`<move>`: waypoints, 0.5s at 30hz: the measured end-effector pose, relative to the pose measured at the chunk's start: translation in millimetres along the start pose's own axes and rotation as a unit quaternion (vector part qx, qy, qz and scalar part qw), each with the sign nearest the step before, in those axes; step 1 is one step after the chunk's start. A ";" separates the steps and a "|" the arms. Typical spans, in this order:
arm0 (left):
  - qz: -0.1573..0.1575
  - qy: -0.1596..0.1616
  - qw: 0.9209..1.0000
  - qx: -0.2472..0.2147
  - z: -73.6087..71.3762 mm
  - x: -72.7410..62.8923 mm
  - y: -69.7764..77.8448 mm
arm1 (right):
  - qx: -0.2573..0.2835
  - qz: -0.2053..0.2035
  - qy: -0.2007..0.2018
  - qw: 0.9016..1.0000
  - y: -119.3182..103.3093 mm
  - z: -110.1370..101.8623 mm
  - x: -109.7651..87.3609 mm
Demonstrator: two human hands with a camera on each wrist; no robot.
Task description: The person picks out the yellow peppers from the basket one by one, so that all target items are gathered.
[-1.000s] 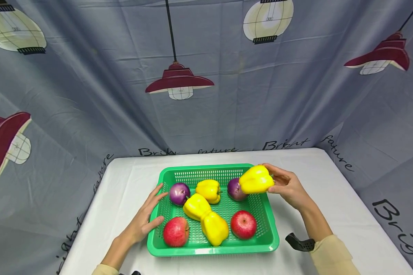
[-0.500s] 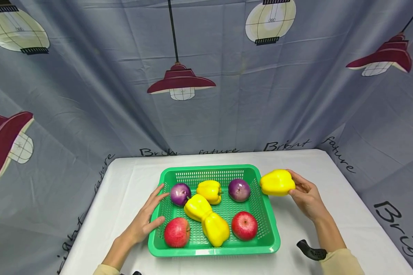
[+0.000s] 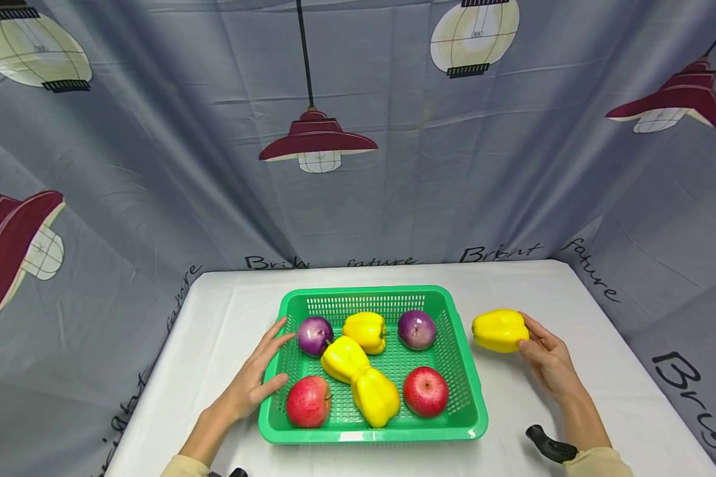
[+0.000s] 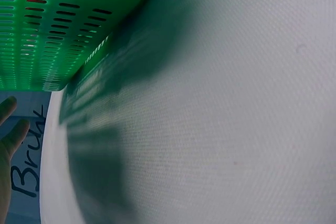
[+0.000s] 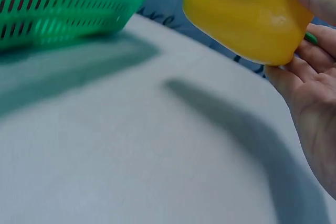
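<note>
To the right of the green basket (image 3: 372, 434), my right hand (image 3: 550, 363) holds a yellow bell pepper (image 3: 498, 330) between thumb and fingers. The right wrist view shows this pepper raised above the table, with a bit of green stem near the palm. My left hand (image 3: 246, 385) is at the basket's left rim, its fingers extended; whether they touch the rim is hard to tell. Inside the basket lie several yellow peppers (image 3: 365, 332), two purple onion-like rounds (image 3: 417, 330) and two red apples (image 3: 426, 391). Only some left fingers (image 4: 11, 129) appear in the left wrist view.
The basket stands on a table with a white cover (image 3: 227, 305). Behind and around it hangs a grey-blue curtain (image 3: 215, 199) printed with lamps and lettering. A black strap piece (image 3: 550, 445) sticks out from the right wrist.
My right hand has carried the yellow pepper rightward from over the basket's back right corner to beside the basket, and lower. The left hand has stayed at the rim.
</note>
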State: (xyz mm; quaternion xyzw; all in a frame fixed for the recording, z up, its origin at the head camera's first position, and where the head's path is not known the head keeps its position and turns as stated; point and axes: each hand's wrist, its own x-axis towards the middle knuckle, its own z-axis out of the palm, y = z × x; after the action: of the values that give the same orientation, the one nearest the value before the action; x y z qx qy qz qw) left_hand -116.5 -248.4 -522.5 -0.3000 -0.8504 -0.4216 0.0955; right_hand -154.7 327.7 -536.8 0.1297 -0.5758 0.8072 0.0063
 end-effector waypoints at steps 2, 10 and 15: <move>-0.002 0.001 1.000 -0.001 0.1 -0.5 -0.6 | -0.008 0.011 0.000 1.000 5.2 -1.5 -0.3; 0.003 0.002 1.000 0.001 1.4 -0.7 -3.1 | -0.052 0.041 0.012 0.998 21.0 -10.3 1.5; 0.005 0.003 1.000 0.001 1.0 -0.4 -2.8 | -0.071 0.050 0.008 0.996 25.1 -15.2 3.8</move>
State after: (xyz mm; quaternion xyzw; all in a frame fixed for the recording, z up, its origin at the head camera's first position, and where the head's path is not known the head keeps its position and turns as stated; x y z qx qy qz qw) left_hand -117.7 -249.1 -525.1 -0.3033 -0.8491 -0.4206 0.1005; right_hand -165.4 332.9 -563.8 0.0930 -0.6375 0.7646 -0.0205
